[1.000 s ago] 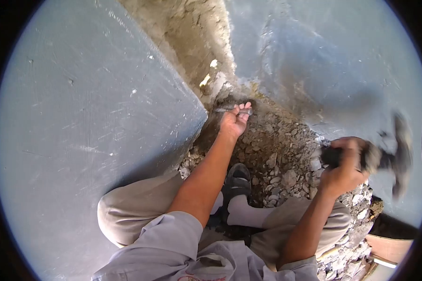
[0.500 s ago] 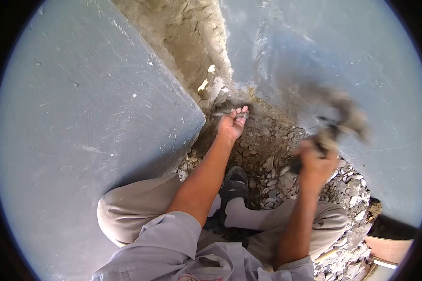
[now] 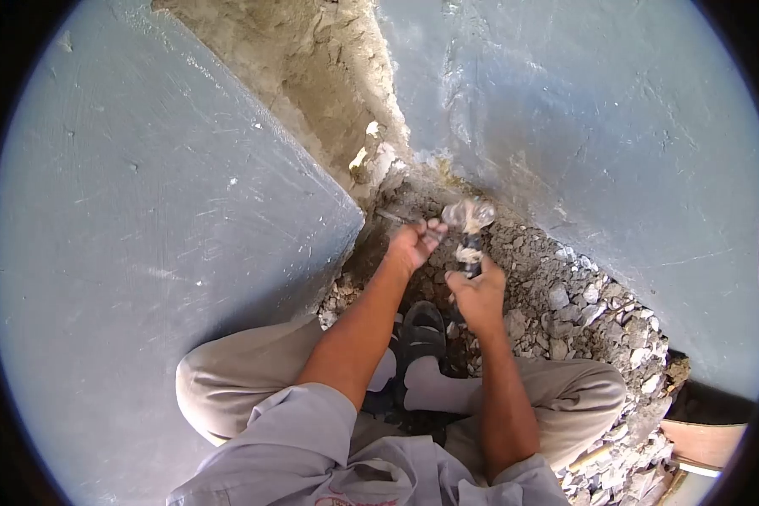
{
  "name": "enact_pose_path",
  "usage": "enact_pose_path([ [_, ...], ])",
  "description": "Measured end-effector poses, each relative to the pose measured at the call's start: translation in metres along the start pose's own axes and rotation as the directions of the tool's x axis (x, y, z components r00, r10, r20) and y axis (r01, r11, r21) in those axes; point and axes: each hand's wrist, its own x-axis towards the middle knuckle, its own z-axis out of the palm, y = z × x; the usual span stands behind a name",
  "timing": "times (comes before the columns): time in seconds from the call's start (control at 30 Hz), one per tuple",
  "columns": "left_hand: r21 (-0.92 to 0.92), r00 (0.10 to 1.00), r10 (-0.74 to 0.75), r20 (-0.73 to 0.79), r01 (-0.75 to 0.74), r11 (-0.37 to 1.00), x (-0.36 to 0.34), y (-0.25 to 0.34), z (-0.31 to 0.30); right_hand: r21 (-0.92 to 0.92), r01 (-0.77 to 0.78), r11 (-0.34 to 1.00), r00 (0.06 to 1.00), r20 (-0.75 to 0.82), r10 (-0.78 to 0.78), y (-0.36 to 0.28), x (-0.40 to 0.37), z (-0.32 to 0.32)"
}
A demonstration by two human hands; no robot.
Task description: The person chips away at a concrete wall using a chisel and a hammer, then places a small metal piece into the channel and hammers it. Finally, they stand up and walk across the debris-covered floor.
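My left hand is closed around a metal chisel, whose far end points left toward the broken base of the wall corner. In my right hand is a hammer, gripped by its dark handle, which has pale wrapping near the head. The hammer head, slightly blurred, is right at the chisel's near end, beside the left fingers. Broken rubble lies under and around both hands.
Grey-blue painted walls stand on the left and right. Between them runs a strip of bare, chipped masonry. A sandalled foot rests on the debris. At lower right is a brownish container.
My right hand has swung the hammer down and left, from over the right wall to the chisel's end. The left hand still holds the chisel, now tilted slightly differently.
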Motion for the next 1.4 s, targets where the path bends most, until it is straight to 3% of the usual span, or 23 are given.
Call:
enact_pose_path([
  [0.07, 0.116, 0.998, -0.06, -0.016, 0.062, 0.991, -0.018, -0.016, -0.006, 0.053, 0.236, 0.97, 0.97, -0.081, -0.231, -0.021, 0.004, -0.007],
  [0.17, -0.051, 0.997, -0.066, 0.04, 0.068, 0.996, -0.017, -0.038, -0.021, 0.034, 0.225, 0.974, 0.969, -0.117, -0.219, -0.036, 0.002, -0.027],
  [0.3, -0.145, 0.997, -0.023, 0.077, 0.034, 0.989, -0.018, -0.038, -0.015, 0.039, 0.059, 0.997, 0.985, -0.163, -0.052, -0.045, -0.009, -0.036],
  [0.53, -0.131, 0.989, 0.063, 0.13, -0.045, 0.99, -0.034, -0.011, 0.008, 0.09, 0.189, 0.978, 0.961, -0.22, -0.165, -0.063, -0.012, -0.037],
  [0.6, -0.123, 0.986, 0.061, 0.158, -0.041, 0.992, -0.032, -0.009, 0.011, 0.022, 0.283, 0.959, 0.938, -0.215, -0.272, -0.067, -0.011, -0.049],
  [0.77, -0.155, 0.989, 0.075, 0.123, -0.056, 0.986, -0.027, -0.003, 0.014, 0.091, 0.535, 0.84, 0.782, -0.429, -0.452, -0.078, -0.017, -0.051],
  [0.87, -0.173, 0.991, 0.075, 0.113, -0.054, 0.983, -0.024, -0.002, 0.012, 0.102, 0.545, 0.832, 0.738, -0.53, -0.418, -0.063, -0.011, -0.033],
  [0.9, -0.174, 0.992, 0.07, 0.109, -0.051, 0.983, -0.024, -0.001, 0.012, 0.193, 0.49, 0.85, 0.767, -0.559, -0.316, -0.047, -0.01, -0.021],
  [0.97, -0.222, 0.989, 0.098, 0.11, -0.071, 0.972, -0.022, 0.001, 0.011, 0.171, 0.261, 0.95, 0.86, -0.489, -0.148, -0.007, -0.009, 0.007],
  [1.0, -0.246, 0.987, 0.111, 0.113, -0.081, 0.966, -0.02, 0.003, 0.01, -0.011, 0.218, 0.976, 0.895, -0.397, -0.205, 0.058, 0.008, 0.019],
  [1.03, -0.244, 0.983, 0.109, 0.145, -0.071, 0.967, -0.018, 0.005, 0.006, -0.024, -0.049, 0.999, 0.987, -0.154, 0.045, 0.057, 0.009, 0.025],
  [1.07, -0.233, 0.984, 0.119, 0.135, -0.085, 0.969, -0.019, 0.003, 0.007, 0.085, -0.215, 0.973, 0.975, -0.046, 0.219, 0.061, 0.007, 0.029],
  [1.13, -0.215, 0.986, 0.134, 0.094, -0.112, 0.97, -0.024, -0.001, 0.001, 0.067, -0.218, 0.974, 0.974, -0.05, 0.222, 0.036, -0.003, 0.025],
  [1.23, -0.263, 0.972, 0.148, 0.181, -0.097, 0.96, -0.025, 0.001, 0.0, 0.03, 0.164, 0.986, 0.978, -0.132, -0.159, 0.004, -0.008, 0.013],
  [1.27, -0.285, 0.965, 0.161, 0.205, -0.099, 0.954, -0.025, 0.004, 0.0, 0.006, 0.413, 0.911, 0.893, -0.2, -0.404, -0.017, -0.011, 0.006],
  [1.3, -0.277, 0.965, 0.159, 0.208, -0.098, 0.956, -0.026, 0.007, -0.001, -0.079, 0.43, 0.899, 0.871, -0.227, -0.436, -0.037, -0.017, -0.004],
  [1.37, -0.297, 0.97, 0.148, 0.192, -0.086, 0.951, -0.024, 0.009, 0.0, -0.03, 0.476, 0.879, 0.818, -0.353, -0.455, -0.077, -0.025, -0.012],
  [1.4, -0.306, 0.973, 0.138, 0.183, -0.077, 0.949, -0.023, 0.008, -0.001, 0.069, 0.47, 0.88, 0.811, -0.426, -0.4, -0.067, -0.024, -0.004],
])
